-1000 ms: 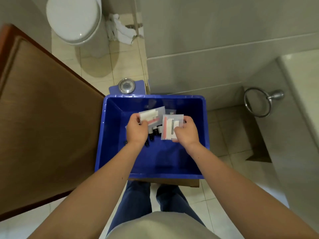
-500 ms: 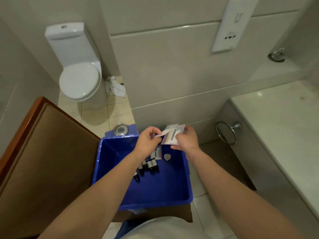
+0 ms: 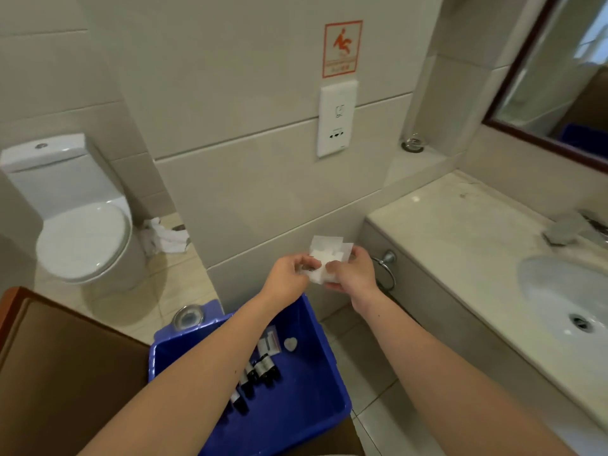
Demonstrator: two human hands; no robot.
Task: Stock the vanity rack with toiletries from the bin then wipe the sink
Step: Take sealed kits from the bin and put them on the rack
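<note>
Your left hand point(image 3: 290, 275) and right hand point(image 3: 354, 274) both pinch small white packets point(image 3: 326, 252), held up over the bin point(image 3: 307, 394). You are on the stocking step, and bottles point(image 3: 260, 370) lie in the bin. Next, carry the packets to the rack, which is not in view.

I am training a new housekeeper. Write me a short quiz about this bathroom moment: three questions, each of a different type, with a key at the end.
1. True or false: the small dark bottles lie in the sink.
2. Multiple choice: what does the right hand hold? A) a wiping cloth B) white packets C) a bottle
3. Short answer: the sink is on which side of the blue bin, the person's left or right?

Key: 1. False, they lie in the blue bin. 2. B. 3. Right.
</note>
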